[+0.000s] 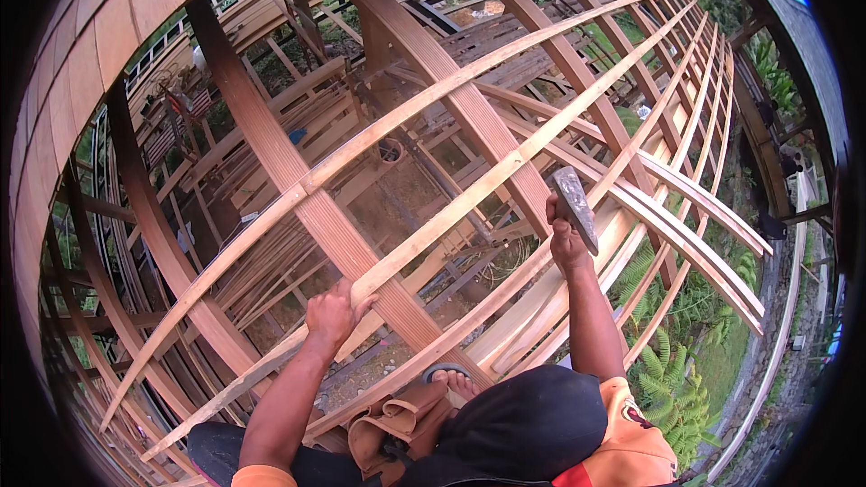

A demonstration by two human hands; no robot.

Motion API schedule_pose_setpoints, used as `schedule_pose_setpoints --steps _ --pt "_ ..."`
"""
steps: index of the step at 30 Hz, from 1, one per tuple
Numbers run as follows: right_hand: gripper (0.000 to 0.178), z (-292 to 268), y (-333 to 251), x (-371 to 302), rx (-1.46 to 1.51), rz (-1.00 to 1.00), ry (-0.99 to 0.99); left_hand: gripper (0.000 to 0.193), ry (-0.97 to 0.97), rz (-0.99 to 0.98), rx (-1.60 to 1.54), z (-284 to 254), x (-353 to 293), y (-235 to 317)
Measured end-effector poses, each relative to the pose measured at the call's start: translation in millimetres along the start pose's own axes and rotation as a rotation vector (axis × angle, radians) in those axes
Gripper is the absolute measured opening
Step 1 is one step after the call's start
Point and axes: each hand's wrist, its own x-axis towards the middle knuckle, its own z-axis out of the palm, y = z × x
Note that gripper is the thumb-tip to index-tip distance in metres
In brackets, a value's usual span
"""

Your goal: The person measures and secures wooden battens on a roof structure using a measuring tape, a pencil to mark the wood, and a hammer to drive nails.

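Hammer sits in the clenched right grip, head uppermost; the left grip clasps a batten.

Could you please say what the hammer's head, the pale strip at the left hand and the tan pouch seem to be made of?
Hammer head: metal, probably steel, judging by its grey, scuffed, dully shining surface.
Pale strip: wood, apparently unpainted, with a light yellowish tone and darker blemishes.
Tan pouch: likely leather or suede, from its matt, curling flaps; heavy fabric is possible.

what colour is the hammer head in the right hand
The hammer head is mottled grey, best seen in the head camera view.
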Motion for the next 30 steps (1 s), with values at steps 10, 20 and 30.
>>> schedule_pose_setpoints --steps 10,20,30 --pt "0.054 4 -2 -20 -0.118 0.199 -0.065 0.060 -0.090 -0.037 -0.033 -2 -1 -1" --pt "0.057 4 17 -23 -0.074 0.334 0.016 0.058 -0.092 -0.028 -0.023 -2 0 4" --pt "0.058 3 8 -28 -0.109 0.343 -0.040 0.056 -0.093 -0.033 -0.093 -7 0 2"
